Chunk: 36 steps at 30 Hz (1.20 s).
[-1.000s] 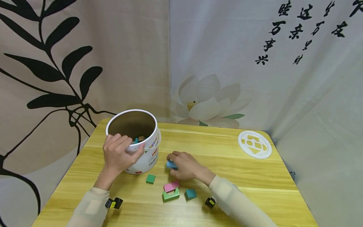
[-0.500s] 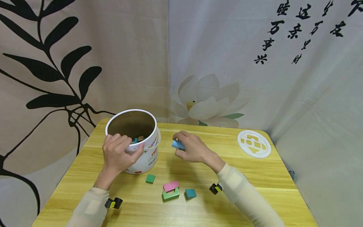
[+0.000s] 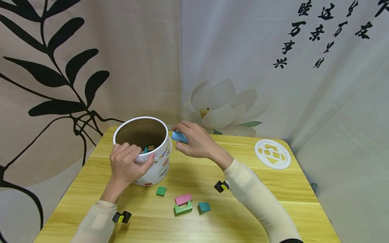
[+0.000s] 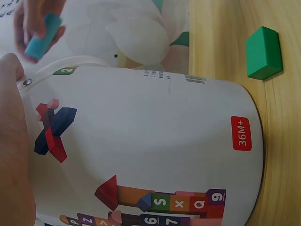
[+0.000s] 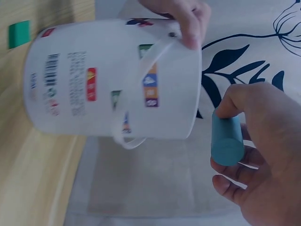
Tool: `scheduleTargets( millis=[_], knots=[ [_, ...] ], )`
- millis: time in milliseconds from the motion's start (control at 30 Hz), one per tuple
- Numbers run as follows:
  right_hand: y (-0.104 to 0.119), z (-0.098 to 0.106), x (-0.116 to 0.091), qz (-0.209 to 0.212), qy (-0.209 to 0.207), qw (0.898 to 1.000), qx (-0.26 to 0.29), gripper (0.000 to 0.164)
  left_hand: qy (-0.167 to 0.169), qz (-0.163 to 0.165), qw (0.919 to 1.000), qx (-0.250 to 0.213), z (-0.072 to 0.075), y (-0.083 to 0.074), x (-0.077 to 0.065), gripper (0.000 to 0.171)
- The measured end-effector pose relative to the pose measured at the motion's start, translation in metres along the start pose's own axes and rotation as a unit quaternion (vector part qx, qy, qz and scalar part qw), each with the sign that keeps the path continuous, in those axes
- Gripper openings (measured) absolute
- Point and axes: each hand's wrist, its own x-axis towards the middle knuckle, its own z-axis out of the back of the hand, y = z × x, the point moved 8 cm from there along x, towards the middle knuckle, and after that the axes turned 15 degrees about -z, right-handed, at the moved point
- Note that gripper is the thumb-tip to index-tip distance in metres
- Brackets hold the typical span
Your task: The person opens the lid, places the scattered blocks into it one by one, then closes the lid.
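Observation:
My left hand (image 3: 127, 163) grips the near rim of a white bucket (image 3: 156, 170), fingers over the edge and thumb outside. A few blocks (image 3: 150, 148) show at the bottom of the bucket. Just right of the rim, above the table, my right hand (image 3: 197, 140) pinches a blue cylinder block (image 3: 179, 137) between thumb and fingers. The right wrist view shows the cylinder block (image 5: 227, 139) apart from the bucket. On the table in front lie a small green block (image 3: 161, 191), a pink block (image 3: 183, 199), a light green arch block (image 3: 183, 209) and a teal block (image 3: 204, 207).
A white round plate with cut-out shapes (image 3: 272, 154) lies at the table's back right. Behind the wooden table (image 3: 243, 192) hangs a printed curtain (image 3: 146, 60). The bucket's white handle (image 5: 129, 141) hangs along its side.
My right hand has lifted the blue cylinder block off the table and carried it up, then left toward the bucket's rim. My left hand stays on the rim.

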Motion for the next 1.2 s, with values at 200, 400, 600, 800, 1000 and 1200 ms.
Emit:
scheduleTargets(
  millis=[200, 400, 600, 800, 1000, 1200],
  knots=[
    [0.019, 0.0, 0.026, 0.014, -0.001, 1.0, -0.003, 0.039, -0.006, -0.007, 0.9999, 0.004, 0.001, -0.001, 0.003, 0.047],
    [0.032, -0.009, 0.046, 0.01, 0.022, 1.0, -0.011, 0.044, -0.013, -0.017, 0.9997, 0.005, 0.001, -0.002, 0.006, 0.048],
    [0.044, -0.026, 0.063, 0.0, 0.061, 0.997, -0.038, 0.046, -0.021, -0.022, 0.9995, 0.004, 0.003, -0.003, 0.007, 0.047],
    [0.053, -0.042, 0.075, 0.013, 0.082, 0.995, -0.062, 0.047, -0.014, -0.018, 0.9997, 0.004, 0.002, -0.003, 0.006, 0.046],
    [0.055, -0.055, 0.083, 0.007, 0.102, 0.993, -0.062, 0.047, -0.004, -0.015, 0.9999, 0.005, 0.001, -0.002, 0.005, 0.046],
    [0.061, -0.066, 0.086, 0.007, 0.121, 0.991, -0.061, 0.048, -0.006, -0.017, 0.9998, 0.007, 0.002, -0.003, 0.005, 0.047]
  ],
)
